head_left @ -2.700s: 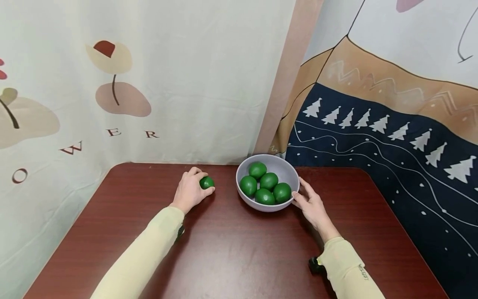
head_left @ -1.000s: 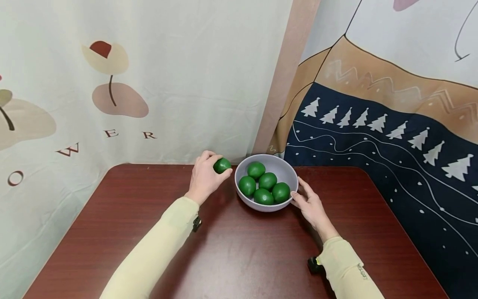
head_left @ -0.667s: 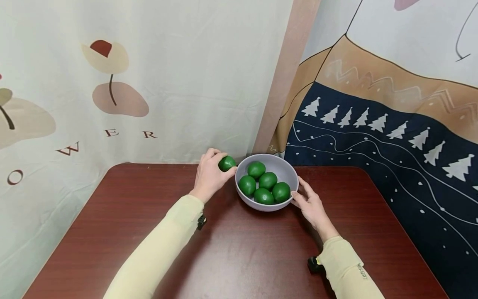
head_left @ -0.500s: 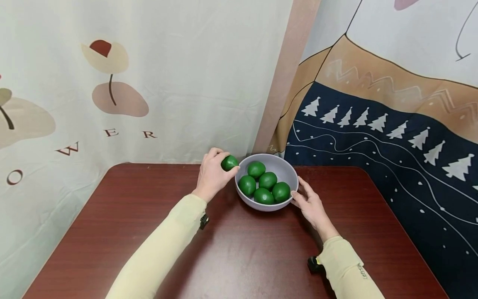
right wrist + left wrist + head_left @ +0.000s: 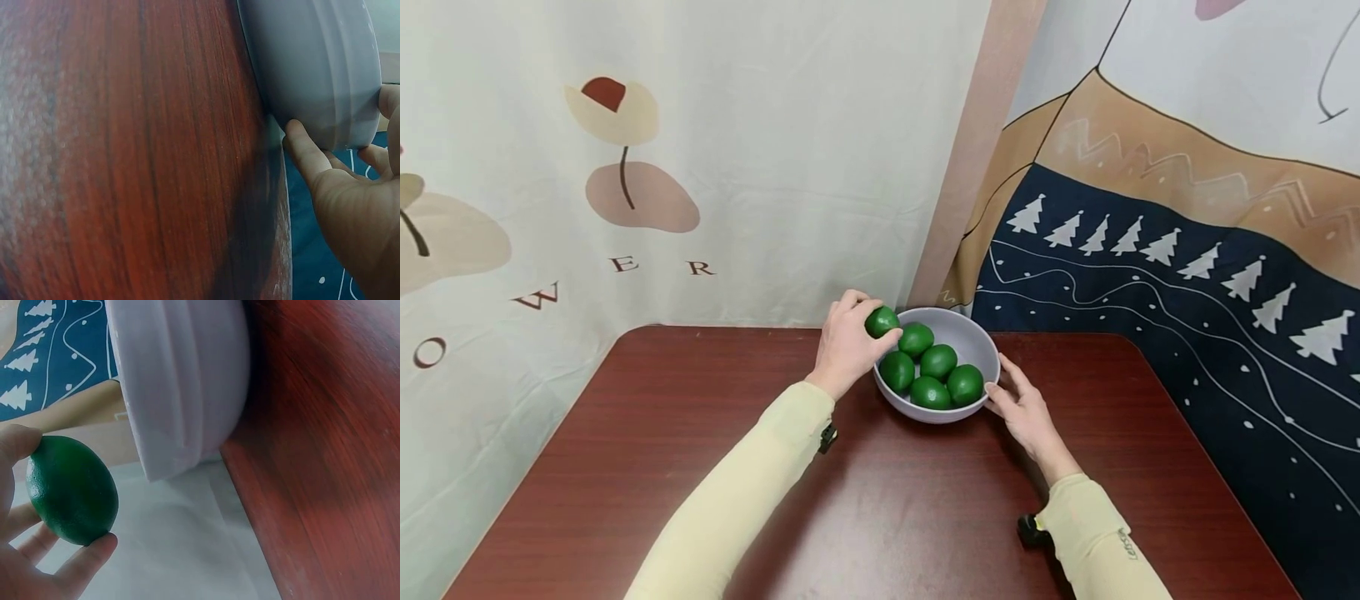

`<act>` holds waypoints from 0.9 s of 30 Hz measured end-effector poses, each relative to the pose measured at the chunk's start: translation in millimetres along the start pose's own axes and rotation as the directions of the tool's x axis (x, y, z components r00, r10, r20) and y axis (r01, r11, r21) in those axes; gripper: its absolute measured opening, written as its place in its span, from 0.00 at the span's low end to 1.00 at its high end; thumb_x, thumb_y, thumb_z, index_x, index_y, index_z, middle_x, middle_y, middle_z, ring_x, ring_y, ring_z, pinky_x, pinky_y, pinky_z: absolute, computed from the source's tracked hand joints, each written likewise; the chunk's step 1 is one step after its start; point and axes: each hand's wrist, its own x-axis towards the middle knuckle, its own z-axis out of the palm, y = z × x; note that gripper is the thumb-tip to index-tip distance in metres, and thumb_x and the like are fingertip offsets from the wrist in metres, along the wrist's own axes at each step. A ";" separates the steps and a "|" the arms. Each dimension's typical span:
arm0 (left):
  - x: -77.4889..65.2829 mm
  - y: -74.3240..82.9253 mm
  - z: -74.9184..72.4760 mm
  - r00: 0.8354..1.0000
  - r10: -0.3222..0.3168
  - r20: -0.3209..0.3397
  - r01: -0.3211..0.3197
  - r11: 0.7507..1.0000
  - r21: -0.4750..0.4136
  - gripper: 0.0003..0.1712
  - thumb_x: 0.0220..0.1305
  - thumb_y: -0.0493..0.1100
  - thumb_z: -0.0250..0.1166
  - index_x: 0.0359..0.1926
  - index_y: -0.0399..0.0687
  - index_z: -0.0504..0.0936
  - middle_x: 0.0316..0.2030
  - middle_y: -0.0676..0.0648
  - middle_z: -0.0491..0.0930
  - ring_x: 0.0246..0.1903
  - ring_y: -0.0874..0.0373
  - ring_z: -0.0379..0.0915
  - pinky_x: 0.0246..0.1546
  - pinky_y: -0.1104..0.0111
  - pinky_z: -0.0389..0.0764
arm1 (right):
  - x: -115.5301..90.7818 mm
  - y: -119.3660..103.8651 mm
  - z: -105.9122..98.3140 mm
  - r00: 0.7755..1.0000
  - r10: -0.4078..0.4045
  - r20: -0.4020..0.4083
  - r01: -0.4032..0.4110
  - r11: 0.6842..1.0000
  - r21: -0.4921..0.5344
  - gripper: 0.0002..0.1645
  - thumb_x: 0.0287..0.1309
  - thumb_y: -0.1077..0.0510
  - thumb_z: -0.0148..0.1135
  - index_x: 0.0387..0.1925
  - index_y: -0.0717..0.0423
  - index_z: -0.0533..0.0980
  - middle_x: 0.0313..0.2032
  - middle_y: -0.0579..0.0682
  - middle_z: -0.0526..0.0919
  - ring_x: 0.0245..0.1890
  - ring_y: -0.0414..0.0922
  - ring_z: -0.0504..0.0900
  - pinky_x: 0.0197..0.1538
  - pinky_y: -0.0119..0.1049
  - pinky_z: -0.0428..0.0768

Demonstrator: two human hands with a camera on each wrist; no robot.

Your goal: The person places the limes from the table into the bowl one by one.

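A glossy green lime (image 5: 74, 490) is pinched between the thumb and fingertips of my left hand (image 5: 850, 340). In the head view this lime overlaps the left rear rim of a grey-lilac bowl (image 5: 973, 340); in the left wrist view it shows beside the bowl's outer wall (image 5: 187, 375). Several more limes (image 5: 938, 362) lie inside the bowl. My right hand (image 5: 1028, 415) holds the bowl's right side, thumb at the rim and fingers against the outer wall, as the right wrist view (image 5: 359, 194) of that hand also shows.
The bowl stands near the back edge of a dark red wooden table (image 5: 887, 508). Behind the table hangs a pale curtain (image 5: 790, 167) with printed flowers and letters. On the right is a navy cloth (image 5: 1120, 292) with white trees.
My left hand has lifted a lime off the table left of the bowl and carried it right to the bowl's left rim. My right hand has stayed at the bowl.
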 end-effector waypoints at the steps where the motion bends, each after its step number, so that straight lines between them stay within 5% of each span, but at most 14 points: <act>1: 0.7 2.0 0.8 1.000 0.000 0.006 0.000 1.000 -0.001 0.26 0.58 0.53 0.76 0.55 0.47 0.87 0.53 0.48 0.76 0.50 0.46 0.70 0.48 0.56 0.78 | 0.0 0.2 -0.2 1.000 0.000 0.000 0.000 1.000 0.000 0.39 0.75 0.66 0.53 0.81 0.57 0.52 0.74 0.69 0.63 0.49 0.32 0.81 0.58 0.41 0.82; 10: 6.5 13.8 6.7 1.000 0.012 0.021 -0.013 1.000 0.004 0.27 0.58 0.53 0.76 0.56 0.47 0.87 0.53 0.48 0.76 0.49 0.47 0.70 0.47 0.58 0.78 | 0.9 1.3 -0.4 1.000 0.001 0.006 -0.001 1.000 0.010 0.40 0.75 0.66 0.53 0.82 0.57 0.52 0.74 0.69 0.62 0.47 0.27 0.81 0.58 0.40 0.82; 27: 19.4 35.1 12.8 0.998 0.016 0.061 -0.017 1.000 0.016 0.26 0.61 0.55 0.74 0.56 0.48 0.86 0.55 0.49 0.76 0.52 0.48 0.71 0.48 0.57 0.79 | -0.4 1.0 -0.6 1.000 -0.013 0.003 0.013 1.000 0.006 0.39 0.75 0.65 0.54 0.81 0.59 0.52 0.73 0.71 0.62 0.49 0.32 0.81 0.58 0.42 0.81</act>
